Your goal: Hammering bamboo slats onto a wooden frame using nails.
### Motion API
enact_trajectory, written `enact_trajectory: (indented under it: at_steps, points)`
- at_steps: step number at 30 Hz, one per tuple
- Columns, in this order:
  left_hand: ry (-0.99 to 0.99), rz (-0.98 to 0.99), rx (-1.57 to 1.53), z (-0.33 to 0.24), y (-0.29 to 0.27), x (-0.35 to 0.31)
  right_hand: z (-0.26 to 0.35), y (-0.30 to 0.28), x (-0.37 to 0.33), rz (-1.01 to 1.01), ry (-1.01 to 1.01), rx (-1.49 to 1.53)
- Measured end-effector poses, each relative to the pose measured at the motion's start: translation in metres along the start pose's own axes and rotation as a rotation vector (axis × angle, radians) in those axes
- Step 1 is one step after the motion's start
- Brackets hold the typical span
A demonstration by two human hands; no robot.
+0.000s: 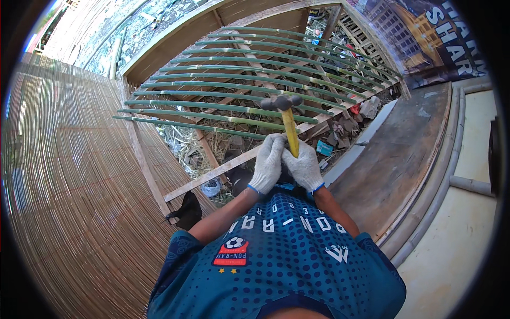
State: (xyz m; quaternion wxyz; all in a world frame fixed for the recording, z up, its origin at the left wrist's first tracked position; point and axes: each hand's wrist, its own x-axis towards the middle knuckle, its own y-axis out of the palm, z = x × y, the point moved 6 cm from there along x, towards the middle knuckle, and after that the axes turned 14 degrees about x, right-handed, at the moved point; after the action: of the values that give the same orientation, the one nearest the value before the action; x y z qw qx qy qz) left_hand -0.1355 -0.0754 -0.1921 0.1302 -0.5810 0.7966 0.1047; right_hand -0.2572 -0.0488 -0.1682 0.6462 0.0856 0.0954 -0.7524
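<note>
My right hand point(304, 166), in a white knitted glove with a blue cuff, is closed around the yellow handle of a hammer point(290, 130). The hammer stands up in front of me, its dark metal head at the top, over the near ends of the lowest green bamboo strips point(260, 69). Pressed against the right hand, my left hand point(267, 164), gloved alike, has its fingers drawn together; what they hold, if anything, is hidden. Several of these strips lie spaced side by side across a wooden frame point(212, 175), whose near rail runs just beyond my hands.
To the left spreads a wide mat of thin bamboo slats point(79, 159). Rubble and litter point(342, 133) lie beneath the frame. On the right are a brown wooden board point(398, 159) and bamboo poles point(425, 218). A printed banner point(409, 37) hangs at the far right. A black object point(188, 211) lies near my left forearm.
</note>
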Motion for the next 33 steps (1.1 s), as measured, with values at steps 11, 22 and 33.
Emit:
enact_trajectory:
  at_steps: [11, 22, 33]
  points:
    - [-0.122, 0.376, -0.846, 0.035, 0.058, 0.026, 0.0, -0.037, -0.009, -0.167, -0.037, 0.149]
    - [-0.033, 0.313, 0.024, -0.002, 0.024, 0.004, -0.005, -0.04, -0.007, -0.173, 0.006, 0.161]
    - [0.192, -0.085, 0.429, -0.013, -0.025, 0.02, -0.012, -0.076, -0.017, -0.333, 0.062, -0.039]
